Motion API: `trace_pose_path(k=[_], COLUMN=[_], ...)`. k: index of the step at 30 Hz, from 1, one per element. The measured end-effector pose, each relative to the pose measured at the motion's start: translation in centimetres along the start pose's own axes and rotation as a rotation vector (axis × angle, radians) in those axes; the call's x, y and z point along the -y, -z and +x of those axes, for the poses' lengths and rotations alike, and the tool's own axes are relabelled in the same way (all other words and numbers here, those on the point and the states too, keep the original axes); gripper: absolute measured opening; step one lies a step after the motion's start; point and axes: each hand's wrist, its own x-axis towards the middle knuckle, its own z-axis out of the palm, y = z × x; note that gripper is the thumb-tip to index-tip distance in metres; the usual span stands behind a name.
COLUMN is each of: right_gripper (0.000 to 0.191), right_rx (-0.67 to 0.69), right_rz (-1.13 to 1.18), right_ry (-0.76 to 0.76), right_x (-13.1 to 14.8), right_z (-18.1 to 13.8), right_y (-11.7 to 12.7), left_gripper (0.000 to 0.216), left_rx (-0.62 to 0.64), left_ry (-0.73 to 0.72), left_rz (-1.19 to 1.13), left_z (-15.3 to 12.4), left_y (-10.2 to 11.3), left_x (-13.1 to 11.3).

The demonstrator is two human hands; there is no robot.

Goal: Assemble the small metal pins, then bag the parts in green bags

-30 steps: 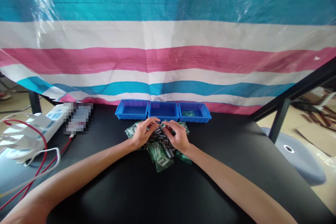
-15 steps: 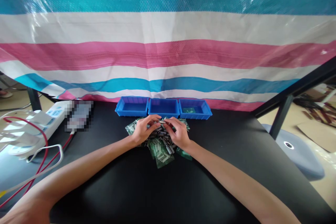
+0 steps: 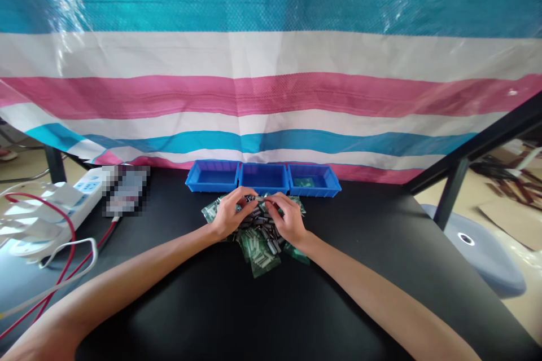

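Both my hands rest on a heap of small dark cylindrical parts (image 3: 261,225) lying on green plastic bags (image 3: 259,254) on the black table (image 3: 237,304). My left hand (image 3: 230,215) has its fingers curled, pinching at the top of the heap. My right hand (image 3: 288,217) is curled too, its fingertips meeting those of the left over a small part I cannot make out. Just behind the heap stand three blue bins: left (image 3: 212,176), middle (image 3: 263,177) and right (image 3: 314,179); the right one holds a small greenish bag.
A striped blue, white and pink tarp (image 3: 271,84) hangs behind the bins. At the left lie a white power strip (image 3: 63,197), red and white cables (image 3: 63,271) and a blurred object (image 3: 126,189). A grey stool (image 3: 478,248) stands beyond the table's right edge.
The hands stay on the heap with only small finger movements at its top. The camera tilted slightly up and back down.
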Motion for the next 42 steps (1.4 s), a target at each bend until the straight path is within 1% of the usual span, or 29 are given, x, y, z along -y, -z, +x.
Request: trace_pose_path(k=[4, 8, 16, 20, 26, 31, 35, 42], right_gripper=[0.017, 0.017, 0.016, 0.017, 0.016, 0.016, 0.016, 0.018], right_rx=[-0.001, -0.006, -0.01, -0.012, -0.015, -0.014, -0.016, -0.011], right_rz=[0.017, 0.026, 0.034, 0.037, 0.041, 0.048, 0.044, 0.043], right_ry=[-0.005, -0.011, -0.014, -0.014, -0.002, -0.003, -0.008, -0.011], right_x=[0.1, 0.0, 0.1, 0.0, 0.1, 0.1, 0.1, 0.1], right_z=[0.0, 0.0, 0.1, 0.1, 0.1, 0.1, 0.1, 0.2], right_y=[0.0, 0.0, 0.0, 0.0, 0.1, 0.1, 0.0, 0.1], left_gripper=[0.017, 0.017, 0.016, 0.017, 0.017, 0.019, 0.018, 0.018], left_rx=[0.022, 0.008, -0.013, -0.012, -0.012, -0.002, -0.003, -0.007], left_ry=[0.044, 0.061, 0.047, -0.012, -0.177, -0.24, -0.234, -0.169], left_rz=[-0.062, -0.089, -0.033, 0.014, 0.062, 0.048, 0.039, 0.016], left_z=[-0.2, -0.2, -0.2, -0.2, 0.0, 0.1, 0.1, -0.1], left_y=[0.0, -0.1, -0.1, -0.1, 0.1, 0.2, 0.2, 0.0], left_x=[-0.3, -0.4, 0.0, 0.3, 0.6, 0.7, 0.7, 0.8])
